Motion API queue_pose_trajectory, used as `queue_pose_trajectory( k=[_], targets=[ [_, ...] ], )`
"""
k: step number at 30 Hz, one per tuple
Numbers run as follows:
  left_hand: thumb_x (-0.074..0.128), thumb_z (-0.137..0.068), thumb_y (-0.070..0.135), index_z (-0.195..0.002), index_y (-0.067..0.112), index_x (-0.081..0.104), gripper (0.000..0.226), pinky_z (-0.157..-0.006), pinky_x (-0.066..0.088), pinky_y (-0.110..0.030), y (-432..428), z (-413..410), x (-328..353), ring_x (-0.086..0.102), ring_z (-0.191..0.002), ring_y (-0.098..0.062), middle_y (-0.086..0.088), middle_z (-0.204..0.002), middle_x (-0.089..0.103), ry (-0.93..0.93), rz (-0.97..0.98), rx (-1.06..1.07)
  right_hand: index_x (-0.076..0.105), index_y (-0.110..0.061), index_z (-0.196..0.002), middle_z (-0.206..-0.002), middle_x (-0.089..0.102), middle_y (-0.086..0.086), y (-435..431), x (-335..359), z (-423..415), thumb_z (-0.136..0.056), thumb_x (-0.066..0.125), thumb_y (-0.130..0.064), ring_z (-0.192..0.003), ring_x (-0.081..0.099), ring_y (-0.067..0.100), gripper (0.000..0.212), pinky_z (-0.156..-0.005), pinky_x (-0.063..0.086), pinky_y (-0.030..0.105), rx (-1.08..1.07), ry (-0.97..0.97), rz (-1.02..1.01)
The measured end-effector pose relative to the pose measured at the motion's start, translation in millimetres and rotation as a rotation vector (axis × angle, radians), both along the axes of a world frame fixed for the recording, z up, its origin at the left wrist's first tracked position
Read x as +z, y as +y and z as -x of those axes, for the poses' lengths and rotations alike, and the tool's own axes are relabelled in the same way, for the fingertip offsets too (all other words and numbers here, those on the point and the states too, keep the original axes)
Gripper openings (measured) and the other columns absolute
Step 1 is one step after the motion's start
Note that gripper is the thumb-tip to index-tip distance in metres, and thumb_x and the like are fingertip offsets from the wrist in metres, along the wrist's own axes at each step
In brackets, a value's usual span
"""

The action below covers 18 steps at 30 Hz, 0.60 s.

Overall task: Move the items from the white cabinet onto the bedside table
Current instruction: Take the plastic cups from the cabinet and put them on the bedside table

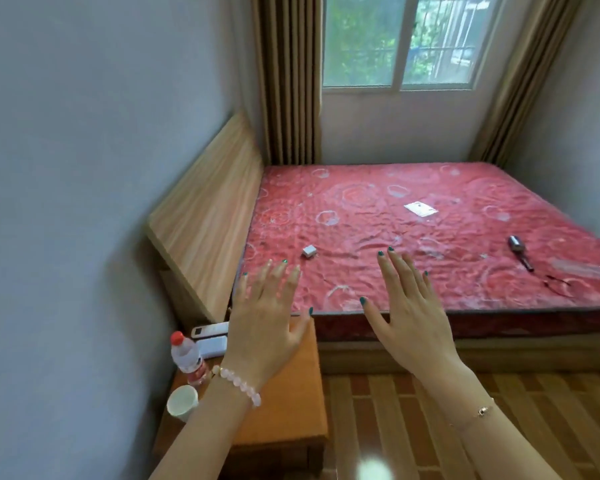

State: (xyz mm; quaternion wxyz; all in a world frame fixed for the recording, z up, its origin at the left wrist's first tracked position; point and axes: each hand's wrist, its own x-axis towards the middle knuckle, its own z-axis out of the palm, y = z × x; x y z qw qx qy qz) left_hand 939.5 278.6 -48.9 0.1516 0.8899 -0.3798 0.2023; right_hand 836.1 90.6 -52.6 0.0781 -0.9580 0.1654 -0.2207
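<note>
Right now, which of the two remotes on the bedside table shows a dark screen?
The back remote, nearer the headboard, shows the dark screen; the front remote, beside the bottle, looks plain white.

I count one bedside table (291, 403), and on it one plastic bottle (186, 356) with a red cap, one white cup (182, 400) and two remote controls (210, 330). On the one mattress (361, 209) I count four loose things: one small white box (309, 251), one white card (420, 208), one metal tool (520, 252) and one clear wrapper (581, 270). My left hand (260, 327) and right hand (413, 323) make two, with two bracelets, one bead bracelet (238, 384) and one thin chain bracelet (478, 412), and the one window (399, 39) has two curtains (288, 81).
</note>
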Motion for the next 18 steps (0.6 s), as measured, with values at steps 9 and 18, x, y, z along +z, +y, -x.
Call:
queue_pose_trajectory(
  k=[9,18],
  targets=[
    [0.036,-0.087,0.047,-0.132,0.013,0.051,0.058,-0.104,0.035,-0.054,-134,80,30,0.047,-0.126,-0.030,-0.009,-0.133,0.054,-0.058,0.029,-0.392,0.018,-0.017,-0.148,-0.154,0.021,0.003,-74,27,142,-0.087,0.022,-0.057,-0.143,0.013,0.018,0.073,-0.115,0.013,0.042,-0.382,-0.034,0.046],
    [0.032,-0.088,0.048,-0.133,0.015,0.052,0.059,-0.107,0.032,-0.053,-253,242,40,0.043,-0.131,-0.028,-0.007,-0.137,0.052,-0.050,0.050,-0.748,0.015,-0.021,-0.148,-0.156,0.014,-0.001,-126,49,336,-0.085,0.013,-0.058,-0.144,0.002,0.012,0.073,-0.115,0.000,0.037,-0.767,-0.025,0.076]
  ],
)
